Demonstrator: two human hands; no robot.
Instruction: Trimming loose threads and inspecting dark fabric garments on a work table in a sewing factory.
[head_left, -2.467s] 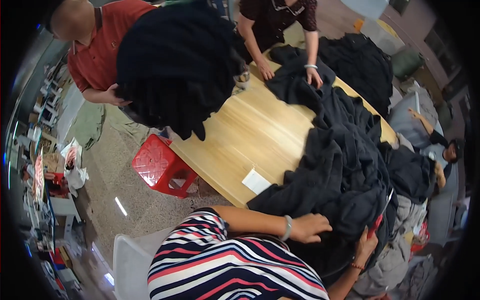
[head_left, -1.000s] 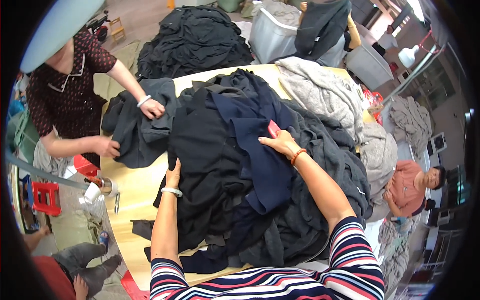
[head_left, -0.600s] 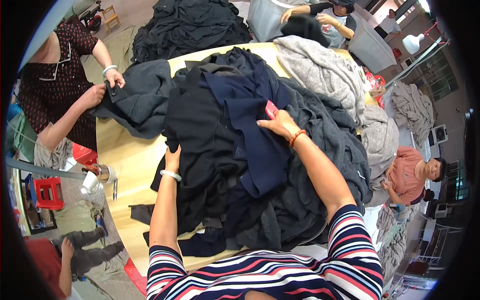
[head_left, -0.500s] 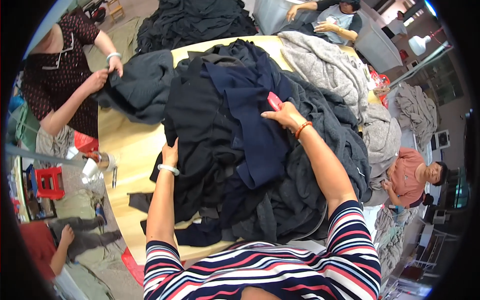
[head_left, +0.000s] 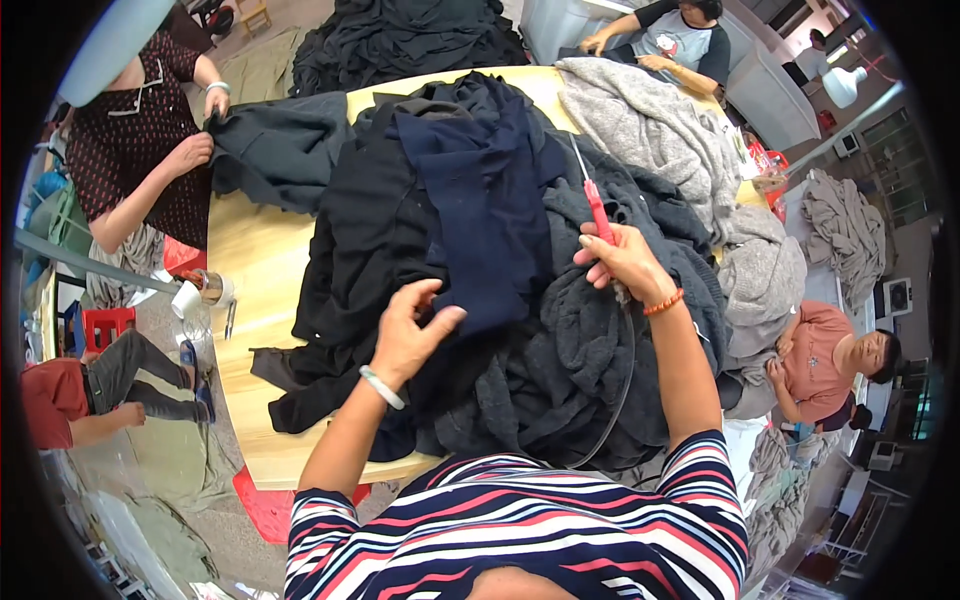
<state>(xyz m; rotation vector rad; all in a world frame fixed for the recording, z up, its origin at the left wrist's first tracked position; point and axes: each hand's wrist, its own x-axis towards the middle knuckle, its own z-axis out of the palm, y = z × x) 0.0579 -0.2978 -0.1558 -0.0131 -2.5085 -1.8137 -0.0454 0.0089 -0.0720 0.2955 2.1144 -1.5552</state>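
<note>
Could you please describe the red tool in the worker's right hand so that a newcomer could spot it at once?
Start at the wooden table heaped with dark garments. On the right side of the heap, the right hand grips a slim red-handled tool pointing away from the wearer over a charcoal knit. It is the only bright red, rigid thing among the soft navy and grey cloth.

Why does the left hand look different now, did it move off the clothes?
Yes. The left hand has lifted off the dark pile and curled open, nearer the navy garment.
</note>
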